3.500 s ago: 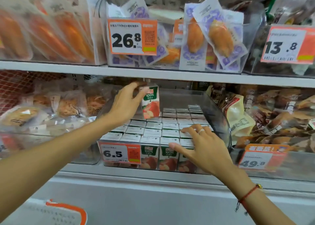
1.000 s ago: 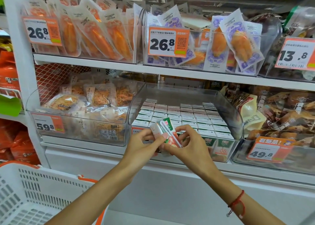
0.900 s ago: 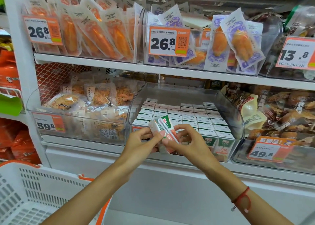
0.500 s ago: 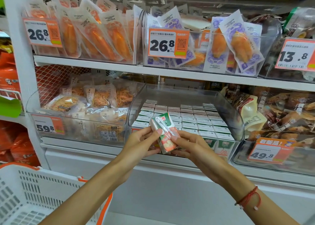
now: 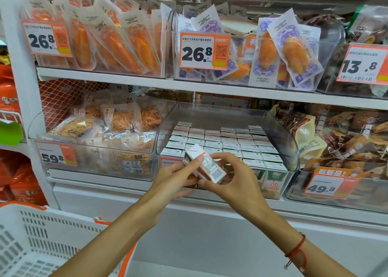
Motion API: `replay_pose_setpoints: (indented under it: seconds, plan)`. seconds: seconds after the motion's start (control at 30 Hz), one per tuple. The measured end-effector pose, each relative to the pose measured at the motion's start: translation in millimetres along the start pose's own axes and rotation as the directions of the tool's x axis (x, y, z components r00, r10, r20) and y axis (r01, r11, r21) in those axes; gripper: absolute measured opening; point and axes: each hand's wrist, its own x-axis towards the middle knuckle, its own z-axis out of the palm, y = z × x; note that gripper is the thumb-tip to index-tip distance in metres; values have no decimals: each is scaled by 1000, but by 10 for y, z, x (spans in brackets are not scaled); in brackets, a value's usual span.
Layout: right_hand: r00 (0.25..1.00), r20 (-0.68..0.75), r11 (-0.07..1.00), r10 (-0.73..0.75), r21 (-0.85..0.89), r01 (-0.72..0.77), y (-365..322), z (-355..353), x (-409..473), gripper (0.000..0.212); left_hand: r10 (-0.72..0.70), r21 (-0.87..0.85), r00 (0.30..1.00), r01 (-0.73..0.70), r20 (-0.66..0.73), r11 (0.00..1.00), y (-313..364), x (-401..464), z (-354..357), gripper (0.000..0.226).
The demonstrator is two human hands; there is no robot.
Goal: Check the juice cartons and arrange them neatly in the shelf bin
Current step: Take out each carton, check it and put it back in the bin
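Observation:
A small juice carton (image 5: 204,166) is tilted in front of the clear shelf bin (image 5: 292,150), its white printed side facing me. My left hand (image 5: 174,177) holds its left end with thumb and fingers. My right hand (image 5: 230,178) pinches its right end, index finger arched over the top. Inside the bin, several rows of juice cartons (image 5: 226,143) stand upright with their white tops showing. The hands hide the front left cartons.
A white basket with an orange rim (image 5: 42,241) sits at the lower left. Clear bins of packaged snacks flank the juice bin: one at left (image 5: 94,150), one at right (image 5: 340,150). The upper shelf (image 5: 189,86) overhangs the bin. Orange price tags hang on the bin fronts.
Since 3.5 s ago the carton has come out of the bin and I have stepped back. In the last second both hands have turned it, from its green and red face to a white printed side.

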Motion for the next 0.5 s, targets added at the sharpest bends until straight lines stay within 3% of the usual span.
replay_pose_setpoints:
  seconds: [0.13,0.23,0.33,0.43,0.5]
  plan:
    - [985,34,976,-169,-134,172,-48,94,-38,54,-56,-18,994,54,-96,998,-8,17,16,37]
    - [975,97,973,-200,-100,209,-75,89,-24,52,-75,-85,986,63,-149,994,-22,50,1,37]
    - [973,228,988,-31,152,-4,-103,-21,29,41,-77,-140,987,57,-142,989,-19,95,-56,38]
    - [922,346,927,172,260,-270,-30,-121,62,58,-64,-146,991,47,-115,988,-9,125,-121,41]
    - [884,422,896,201,287,-340,5,-138,66,66,-54,-144,994,40,-92,989,-16,131,-126,42]
